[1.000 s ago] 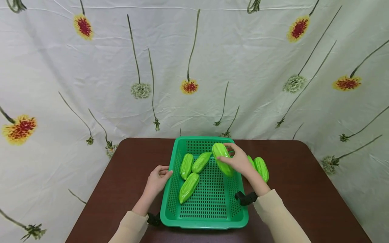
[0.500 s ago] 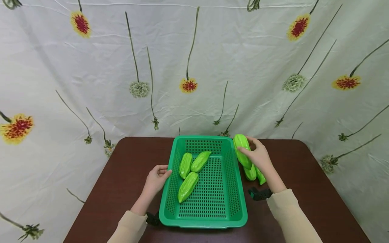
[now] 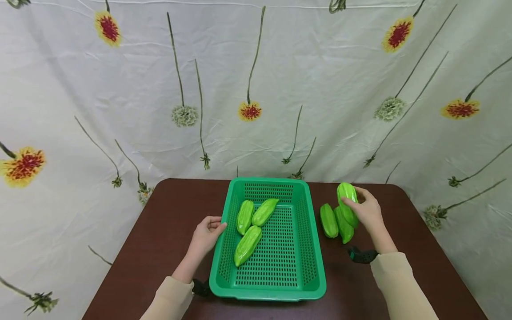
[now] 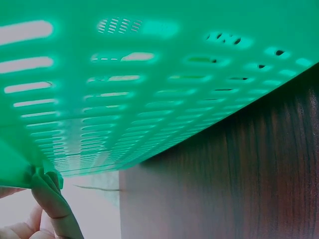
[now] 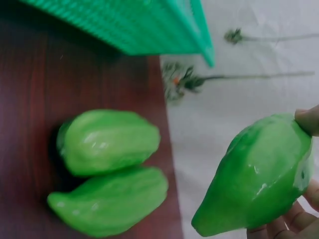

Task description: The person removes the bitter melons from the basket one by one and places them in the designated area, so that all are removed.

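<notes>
My right hand [image 3: 367, 211] grips a green bitter melon [image 3: 346, 202] between thumb and fingers, right of the basket. In the right wrist view this melon [image 5: 256, 174], ridged and glossy, shows its tapered end away from the palm. Two more bitter melons lie side by side on the table below it, a left one [image 3: 329, 221] and a right one [image 3: 344, 226] that the held melon partly overlaps. With thumb and fingers, my left hand [image 3: 205, 234] pinches the left rim of the green plastic basket [image 3: 269, 295]. Fingers [image 4: 55, 204] show at that rim in the left wrist view.
Three bitter melons lie in the basket's left half: one at the left [image 3: 245, 217], one farther back [image 3: 265, 212], one nearer the front [image 3: 247, 246]. The basket stands on a dark brown table [image 3: 172, 204]. Behind hangs a white flowered cloth [image 3: 224, 80].
My right hand has carried the bitter melon from over the basket, across its right rim, to above the two melons on the table. My left hand has stayed at the left rim.
</notes>
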`<action>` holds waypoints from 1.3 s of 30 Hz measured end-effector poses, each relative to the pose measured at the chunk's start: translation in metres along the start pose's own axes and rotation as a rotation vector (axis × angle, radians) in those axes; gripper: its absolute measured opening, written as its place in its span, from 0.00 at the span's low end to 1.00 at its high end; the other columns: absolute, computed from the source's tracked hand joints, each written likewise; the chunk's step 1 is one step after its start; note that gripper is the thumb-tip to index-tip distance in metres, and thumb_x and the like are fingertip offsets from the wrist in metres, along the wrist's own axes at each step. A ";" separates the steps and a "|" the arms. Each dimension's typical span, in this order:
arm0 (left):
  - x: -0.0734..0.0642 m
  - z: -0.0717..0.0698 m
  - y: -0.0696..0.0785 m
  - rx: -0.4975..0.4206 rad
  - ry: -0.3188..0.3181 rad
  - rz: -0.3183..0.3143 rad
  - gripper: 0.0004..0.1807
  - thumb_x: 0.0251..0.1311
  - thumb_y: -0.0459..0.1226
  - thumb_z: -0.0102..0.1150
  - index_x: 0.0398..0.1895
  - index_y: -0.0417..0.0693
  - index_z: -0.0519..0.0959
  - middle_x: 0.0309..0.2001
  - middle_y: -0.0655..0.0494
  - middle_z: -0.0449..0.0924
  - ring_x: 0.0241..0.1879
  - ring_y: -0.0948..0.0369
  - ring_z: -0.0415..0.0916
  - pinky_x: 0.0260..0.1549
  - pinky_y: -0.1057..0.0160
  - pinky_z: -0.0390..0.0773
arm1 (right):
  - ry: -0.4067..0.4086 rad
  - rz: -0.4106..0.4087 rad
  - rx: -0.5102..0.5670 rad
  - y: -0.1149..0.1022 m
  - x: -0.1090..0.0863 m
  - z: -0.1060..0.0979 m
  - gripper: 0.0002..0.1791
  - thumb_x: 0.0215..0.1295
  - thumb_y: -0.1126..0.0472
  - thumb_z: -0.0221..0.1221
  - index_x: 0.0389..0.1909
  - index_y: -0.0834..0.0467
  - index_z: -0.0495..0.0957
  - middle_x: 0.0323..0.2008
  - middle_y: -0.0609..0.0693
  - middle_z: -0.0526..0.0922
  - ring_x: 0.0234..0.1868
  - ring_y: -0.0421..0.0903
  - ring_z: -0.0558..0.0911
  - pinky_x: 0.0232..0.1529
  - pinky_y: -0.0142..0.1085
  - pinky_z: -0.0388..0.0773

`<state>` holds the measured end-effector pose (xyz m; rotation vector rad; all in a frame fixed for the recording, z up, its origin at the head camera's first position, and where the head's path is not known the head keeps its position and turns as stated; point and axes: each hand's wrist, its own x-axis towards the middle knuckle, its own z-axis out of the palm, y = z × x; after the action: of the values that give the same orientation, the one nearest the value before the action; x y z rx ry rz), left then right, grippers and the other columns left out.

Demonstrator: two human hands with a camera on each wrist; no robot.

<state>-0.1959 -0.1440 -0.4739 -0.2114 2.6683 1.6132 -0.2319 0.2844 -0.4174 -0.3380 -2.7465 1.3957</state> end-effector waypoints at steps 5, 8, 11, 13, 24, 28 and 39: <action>0.000 0.000 0.000 -0.004 0.002 -0.002 0.19 0.67 0.37 0.59 0.57 0.34 0.75 0.48 0.37 0.79 0.46 0.47 0.79 0.42 0.54 0.80 | 0.035 0.052 -0.022 0.019 0.000 -0.002 0.42 0.69 0.46 0.57 0.75 0.64 0.55 0.70 0.69 0.61 0.68 0.66 0.63 0.63 0.59 0.66; 0.000 0.000 0.001 -0.001 0.001 0.001 0.19 0.67 0.37 0.59 0.57 0.34 0.75 0.48 0.36 0.79 0.46 0.46 0.79 0.42 0.54 0.80 | 0.060 0.095 -0.028 0.028 0.000 -0.002 0.41 0.69 0.47 0.57 0.74 0.66 0.56 0.70 0.70 0.61 0.69 0.67 0.62 0.64 0.60 0.66; -0.001 0.000 0.001 -0.003 -0.001 -0.002 0.20 0.68 0.38 0.59 0.57 0.34 0.74 0.48 0.37 0.79 0.46 0.47 0.79 0.42 0.53 0.81 | 0.081 0.129 -0.041 0.037 -0.001 -0.002 0.40 0.69 0.48 0.58 0.74 0.66 0.57 0.70 0.70 0.60 0.69 0.67 0.61 0.64 0.60 0.65; -0.001 0.000 0.001 -0.005 -0.003 -0.004 0.20 0.68 0.38 0.59 0.57 0.34 0.74 0.48 0.37 0.79 0.46 0.47 0.79 0.42 0.54 0.81 | 0.090 0.142 -0.053 0.043 -0.002 -0.001 0.40 0.70 0.49 0.58 0.73 0.67 0.57 0.70 0.71 0.61 0.69 0.68 0.61 0.65 0.60 0.64; -0.003 0.001 0.001 -0.012 -0.007 -0.010 0.20 0.68 0.37 0.59 0.57 0.34 0.74 0.48 0.37 0.79 0.45 0.48 0.79 0.40 0.55 0.80 | 0.070 0.159 -0.143 0.069 -0.001 0.003 0.39 0.69 0.52 0.57 0.72 0.72 0.56 0.69 0.74 0.60 0.68 0.71 0.60 0.66 0.62 0.62; -0.002 0.001 0.000 -0.011 -0.005 -0.003 0.20 0.67 0.37 0.59 0.57 0.34 0.74 0.48 0.37 0.79 0.46 0.47 0.79 0.41 0.54 0.81 | 0.057 0.162 -0.164 0.074 -0.002 0.005 0.38 0.69 0.54 0.56 0.71 0.74 0.56 0.68 0.76 0.60 0.66 0.73 0.62 0.65 0.62 0.63; 0.000 0.001 -0.003 -0.041 -0.003 0.008 0.18 0.66 0.35 0.60 0.56 0.34 0.75 0.46 0.39 0.80 0.43 0.50 0.80 0.40 0.57 0.81 | -0.009 0.188 -0.205 0.083 -0.001 0.012 0.40 0.72 0.52 0.51 0.71 0.78 0.52 0.67 0.79 0.57 0.67 0.75 0.59 0.66 0.62 0.60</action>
<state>-0.1961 -0.1440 -0.4768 -0.1993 2.6392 1.6701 -0.2183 0.3226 -0.4912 -0.6153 -2.9377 1.1503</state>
